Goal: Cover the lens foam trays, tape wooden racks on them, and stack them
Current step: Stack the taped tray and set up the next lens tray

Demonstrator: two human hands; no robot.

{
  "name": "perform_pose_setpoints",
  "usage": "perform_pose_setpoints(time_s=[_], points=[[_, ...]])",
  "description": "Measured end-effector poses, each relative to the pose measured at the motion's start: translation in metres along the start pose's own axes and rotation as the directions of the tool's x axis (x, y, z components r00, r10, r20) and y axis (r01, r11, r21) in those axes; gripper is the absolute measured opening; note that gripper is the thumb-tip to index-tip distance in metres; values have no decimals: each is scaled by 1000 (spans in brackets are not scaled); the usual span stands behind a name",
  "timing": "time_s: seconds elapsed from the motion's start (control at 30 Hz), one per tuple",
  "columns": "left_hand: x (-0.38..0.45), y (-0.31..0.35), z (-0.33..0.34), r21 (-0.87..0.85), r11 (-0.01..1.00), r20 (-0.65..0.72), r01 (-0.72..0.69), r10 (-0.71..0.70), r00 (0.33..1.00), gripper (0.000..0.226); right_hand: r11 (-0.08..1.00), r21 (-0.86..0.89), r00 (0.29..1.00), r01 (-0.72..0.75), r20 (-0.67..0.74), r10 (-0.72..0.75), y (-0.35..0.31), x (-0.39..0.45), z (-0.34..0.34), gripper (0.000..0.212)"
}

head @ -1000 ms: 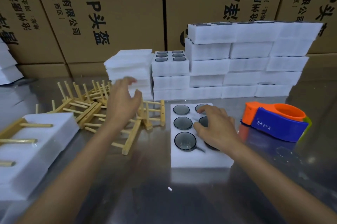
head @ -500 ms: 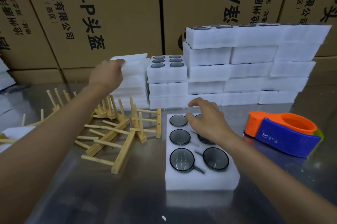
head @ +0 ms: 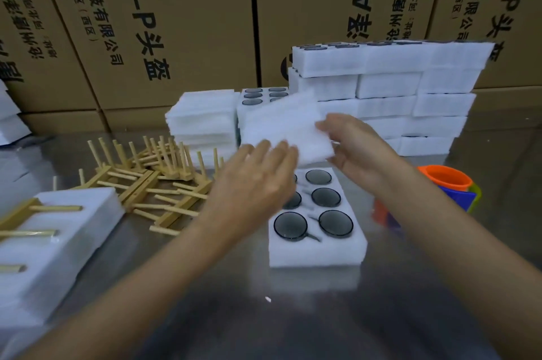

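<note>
A white foam tray point(head: 316, 254) with several round dark lenses point(head: 335, 222) lies on the metal table in front of me. Just above its far end hangs a thin white foam sheet point(head: 281, 122), tilted, held between both hands. My left hand point(head: 258, 180) holds its near edge with the fingers laid over it; the thumb is hidden. My right hand point(head: 352, 148) pinches the sheet's right edge. Loose wooden racks point(head: 158, 180) lie in a heap to the left of the tray.
A pile of foam sheets point(head: 202, 119) stands behind the racks, next to walls of stacked lens trays point(head: 387, 87). An orange and blue tape dispenser point(head: 448, 183) sits at the right. A covered tray with a rack point(head: 67, 230) lies near left. Cardboard boxes point(head: 176, 22) close off the back.
My left hand took a foam sheet from the pile and carried it right, over the tray. My right hand left the lenses and rose to pinch the sheet's right edge.
</note>
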State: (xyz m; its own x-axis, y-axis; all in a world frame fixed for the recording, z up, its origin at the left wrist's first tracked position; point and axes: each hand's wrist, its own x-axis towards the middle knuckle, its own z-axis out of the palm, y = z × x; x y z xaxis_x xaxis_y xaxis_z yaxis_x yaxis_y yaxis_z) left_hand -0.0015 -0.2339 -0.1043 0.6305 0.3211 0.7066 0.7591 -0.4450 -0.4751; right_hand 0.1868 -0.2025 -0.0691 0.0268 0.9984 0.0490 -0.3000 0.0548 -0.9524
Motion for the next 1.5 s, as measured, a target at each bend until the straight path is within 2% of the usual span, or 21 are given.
perform_pose_setpoints(time_s=[0.07,0.1,0.13,0.2,0.27,0.37,0.47,0.57,0.7,0.8,0.93,1.0,1.03,1.07,1.13,1.17,1.2,1.23,1.3,1.4,1.5], points=[[-9,20,-4,-183,982,74,52,-39,997,36,997,-71,995,-20,-96,13,11,-9,-13,20],[-14,26,-4,-301,943,138,143,-106,985,39,994,-95,990,-49,-137,36,18,-15,-21,22],[-19,29,-3,-423,864,218,274,-197,956,42,987,-133,982,-85,-178,61,25,-21,-28,20],[-27,28,5,-579,604,427,547,-347,835,43,961,-232,970,-149,-223,97,38,-33,-41,20],[-34,25,22,-556,411,619,723,-376,689,47,923,-343,965,-176,-247,92,47,-42,-48,26],[-45,28,39,-481,147,809,864,-307,502,63,874,-453,964,-175,-258,59,56,-52,-53,29],[-55,36,49,-489,-47,843,871,-284,458,67,740,-657,963,-146,-265,-44,60,-53,-56,31],[-56,38,53,-493,-105,848,864,-282,450,66,467,-879,961,-90,-200,-192,63,-47,-55,39],[-55,36,57,-491,-83,849,867,-271,454,66,238,-954,943,185,103,-317,70,-38,-42,43],[-54,35,58,-505,-122,842,855,-290,455,66,120,-948,946,294,271,-178,77,-25,-31,50],[-56,33,59,-524,-140,816,840,-364,448,50,-2,-966,963,258,257,79,95,-15,-28,53],[-57,21,58,-568,-78,715,819,-539,444,32,-14,-968,965,250,247,86,98,-14,-31,53],[-59,12,59,-580,52,611,813,-632,476,28,-16,-968,965,250,248,86,99,-14,-31,53],[-60,2,61,-562,238,486,792,-681,549,27,-19,-968,965,251,249,87,99,-14,-31,53],[-58,-14,69,-433,592,338,680,-592,731,30,-22,-967,964,255,252,86,99,-15,-31,53],[-54,-19,75,-374,712,358,595,-481,801,32,-23,-967,964,255,252,84,99,-16,-31,53],[-48,-22,82,-334,788,430,518,-362,827,34,-24,-967,964,255,252,83,99,-16,-31,53],[-42,-22,90,-305,826,529,474,-267,806,37,-25,-967,964,255,252,83,99,-16,-31,53],[-32,-20,105,-260,840,705,476,-171,688,40,-28,-966,964,256,253,84,99,-16,-31,53],[-27,-16,123,-140,856,814,497,-187,550,38,-22,-966,963,257,254,86,100,-16,-31,54],[-27,-18,134,-52,885,816,463,-229,530,27,-15,-965,963,261,260,79,101,-16,-31,54]])
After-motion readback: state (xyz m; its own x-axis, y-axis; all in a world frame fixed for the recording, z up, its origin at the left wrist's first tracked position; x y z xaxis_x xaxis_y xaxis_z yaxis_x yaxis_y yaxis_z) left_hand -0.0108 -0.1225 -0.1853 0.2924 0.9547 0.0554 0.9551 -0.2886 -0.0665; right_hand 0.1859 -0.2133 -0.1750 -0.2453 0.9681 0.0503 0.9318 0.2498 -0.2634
